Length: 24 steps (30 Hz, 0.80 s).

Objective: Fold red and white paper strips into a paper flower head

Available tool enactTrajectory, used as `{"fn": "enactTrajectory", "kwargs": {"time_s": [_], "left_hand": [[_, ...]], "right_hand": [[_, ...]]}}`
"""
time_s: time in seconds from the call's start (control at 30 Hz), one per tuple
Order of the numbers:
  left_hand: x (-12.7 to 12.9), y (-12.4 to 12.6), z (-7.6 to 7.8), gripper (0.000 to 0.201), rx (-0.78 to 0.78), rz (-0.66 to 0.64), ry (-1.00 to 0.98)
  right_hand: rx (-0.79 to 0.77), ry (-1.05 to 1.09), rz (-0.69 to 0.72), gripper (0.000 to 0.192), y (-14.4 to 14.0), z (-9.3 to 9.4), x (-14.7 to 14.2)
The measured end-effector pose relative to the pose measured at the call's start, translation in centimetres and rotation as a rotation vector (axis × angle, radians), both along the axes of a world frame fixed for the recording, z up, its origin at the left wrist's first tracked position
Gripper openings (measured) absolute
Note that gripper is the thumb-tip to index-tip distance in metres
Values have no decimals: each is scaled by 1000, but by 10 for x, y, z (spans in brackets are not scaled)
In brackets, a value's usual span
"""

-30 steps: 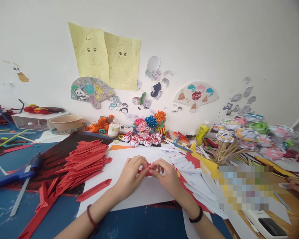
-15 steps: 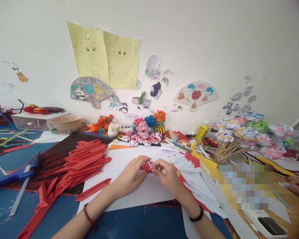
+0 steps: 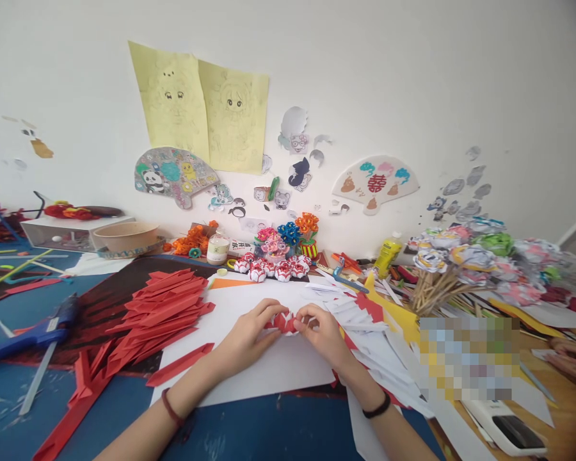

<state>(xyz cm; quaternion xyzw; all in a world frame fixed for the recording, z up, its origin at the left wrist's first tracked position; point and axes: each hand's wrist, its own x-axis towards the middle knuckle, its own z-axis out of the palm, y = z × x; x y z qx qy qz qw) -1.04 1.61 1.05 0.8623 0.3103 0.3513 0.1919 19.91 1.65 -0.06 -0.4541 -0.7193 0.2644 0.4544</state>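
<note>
Between my two hands is a small red-and-white folded paper piece [image 3: 284, 323], held just above a white paper sheet [image 3: 249, 371]. My left hand [image 3: 247, 336] grips its left side, fingers curled over the top. My right hand [image 3: 319, 333] pinches its right edge between thumb and forefinger. Parts of the piece are hidden behind my fingers. To the left lies a heap of folded red paper strips [image 3: 160, 314], with one loose red strip [image 3: 182, 365] nearer my left forearm. Folded white paper strips [image 3: 369, 346] are spread to the right of my right hand.
Red-and-white paper balls [image 3: 282, 271] sit behind my hands. A blue glue gun [image 3: 60, 326] lies at left. On the right are paper flowers on sticks [image 3: 432, 285], a yellow bottle [image 3: 388, 255], a white device [image 3: 509, 429] and another person's hand [image 3: 573, 360].
My hands have spread slightly apart around the folded paper piece, so more of its red and white shows. The view has shifted very slightly.
</note>
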Motion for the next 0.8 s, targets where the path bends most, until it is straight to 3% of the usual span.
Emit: {"fn": "enactTrajectory", "kwargs": {"time_s": [0.13,0.5,0.7,0.8], "left_hand": [[-1,1,-1,38,15,-12,12],[-2,2,-3,39,-24,-22,-19],[-1,1,0,37,-63,-45,-127],[1,0,3,36,-103,-51,-182]], "right_hand": [[77,-12,12,25,4,-5,1],[-11,88,91,29,6,-10,-3],[-218,297,196,44,3,-7,-2],[-310,334,307,38,-2,0,-3]]}}
